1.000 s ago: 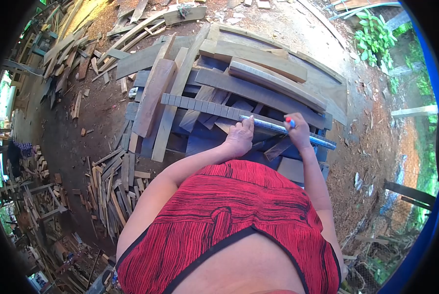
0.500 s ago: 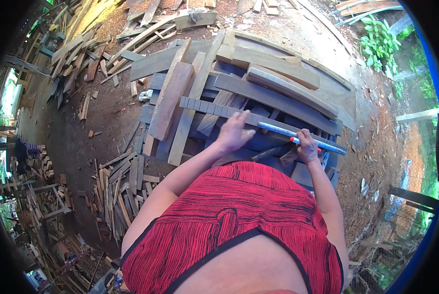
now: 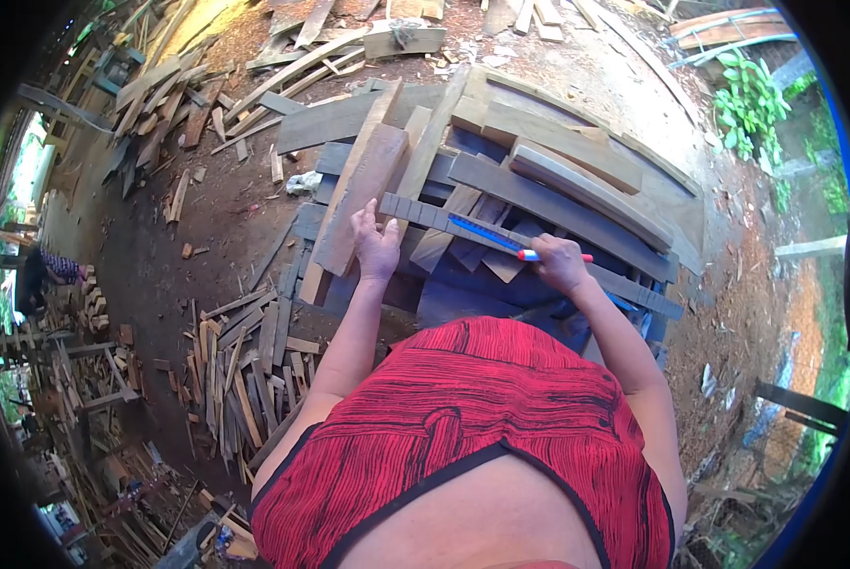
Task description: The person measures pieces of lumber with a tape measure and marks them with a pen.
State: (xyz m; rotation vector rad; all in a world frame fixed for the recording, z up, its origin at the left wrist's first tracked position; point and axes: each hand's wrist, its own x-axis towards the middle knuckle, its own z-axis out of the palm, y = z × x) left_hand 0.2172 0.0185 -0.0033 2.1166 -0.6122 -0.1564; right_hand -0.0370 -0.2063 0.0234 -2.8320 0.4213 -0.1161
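Since the earlier frames, the left hand (image 3: 376,245) has moved from the ruler's near end out to the left end of the marked wooden strip (image 3: 420,214). The blue ruler (image 3: 487,232) has shifted up and left along that strip, and the right hand (image 3: 558,266) has followed it.

Head view: the strip lies on top of a stack of planks (image 3: 586,190) at centre frame. Its long axis runs from upper left to lower right, and cross lines show on its left part. The ruler lies flat on the strip along the same axis, between the two hands, with its right end touching the right hand.

- **Left hand:** the fingers are laid over the strip's left end, just beside a reddish plank (image 3: 363,185). Whether they clamp the strip or only rest on it cannot be told.
- **Right hand:** it is closed around a red pen (image 3: 582,257), which lies roughly level and sticks out towards the right of the frame.

The right hand is the nearer one to the ruler. The unmarked run of the strip extends past it towards the lower right.
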